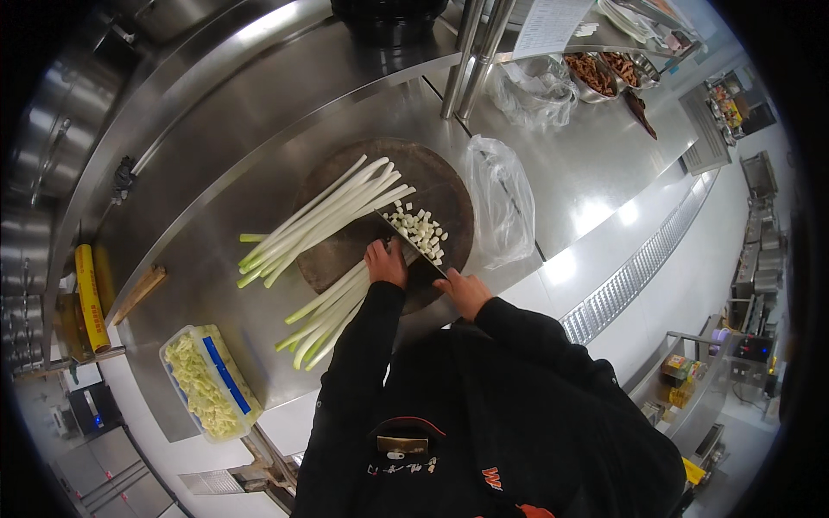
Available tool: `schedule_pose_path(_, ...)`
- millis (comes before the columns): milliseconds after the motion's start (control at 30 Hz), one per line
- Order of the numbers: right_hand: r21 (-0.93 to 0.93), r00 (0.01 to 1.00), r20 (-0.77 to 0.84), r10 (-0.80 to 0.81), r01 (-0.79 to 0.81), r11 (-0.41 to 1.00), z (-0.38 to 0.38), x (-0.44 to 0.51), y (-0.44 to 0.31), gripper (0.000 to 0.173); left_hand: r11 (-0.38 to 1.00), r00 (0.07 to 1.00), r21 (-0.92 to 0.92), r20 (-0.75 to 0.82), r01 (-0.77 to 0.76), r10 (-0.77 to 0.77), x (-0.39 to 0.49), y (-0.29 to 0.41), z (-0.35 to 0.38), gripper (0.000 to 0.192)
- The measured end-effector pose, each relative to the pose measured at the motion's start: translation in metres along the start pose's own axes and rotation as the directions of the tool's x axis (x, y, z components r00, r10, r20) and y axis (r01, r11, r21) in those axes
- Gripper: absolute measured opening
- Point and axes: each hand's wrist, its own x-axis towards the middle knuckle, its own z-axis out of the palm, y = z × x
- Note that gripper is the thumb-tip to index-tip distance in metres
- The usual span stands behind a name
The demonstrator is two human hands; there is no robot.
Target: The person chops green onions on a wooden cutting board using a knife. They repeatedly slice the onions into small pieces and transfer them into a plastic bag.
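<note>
On a round, dark wooden chopping block (337, 256) lie peeled scallion stalks in two bunches. My left hand (386, 261) presses down on the nearer scallion bunch (340, 294), its fingers bent close to the blade. In my right hand (465, 292) is the handle of a cleaver (414, 245), seen almost edge-on across the stalk ends. Beyond the blade sits a small heap of chopped white scallion pieces (421, 228). The farther scallion bunch (330, 210) rests at the block's upper left, its greener ends reaching past the rim. My fingers hide part of the handle.
A crumpled clear plastic bag (502, 201) lies right of the block on the steel counter (583, 175). At the lower left stands a plastic tub (249, 411) of cut pale-green vegetable. Steel posts (467, 78) carry a shelf behind. Metal bowls (592, 94) hold brown food.
</note>
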Motion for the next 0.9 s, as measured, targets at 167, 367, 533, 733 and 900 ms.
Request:
schedule_pose_path(167,0.003,0.996,0.027,-0.085,0.085,0.996,-0.011,-0.016,0.002,0.041,1.000,1.000,-0.006,-0.022,0.003,-0.003,0.003,0.003,-0.006,0.024)
schedule_pose_path(367,0.012,0.998,0.058,0.016,-0.017,1.000,-0.028,-0.041,0.011,0.044,0.999,0.999,-0.021,-0.043,-0.028,0.027,0.000,0.001,-0.005,0.025)
schedule_pose_path(533,0.031,0.998,0.069,0.010,-0.012,0.999,-0.026,-0.034,0.009,0.047,1.000,0.999,-0.019,-0.039,-0.007,0.006,0.001,0.001,-0.001,0.023)
schedule_pose_path(733,0.025,0.998,0.057,0.034,-0.036,0.999,-0.001,0.001,-0.002,0.046,1.000,1.000,-0.027,-0.026,0.004,-0.005,0.001,-0.001,-0.001,0.025)
schedule_pose_path(900,0.004,0.996,0.068,0.050,-0.050,0.999,-0.007,-0.024,0.010,0.045,0.998,1.000,-0.056,-0.028,0.003,-0.005,0.002,0.001,-0.006,0.025)
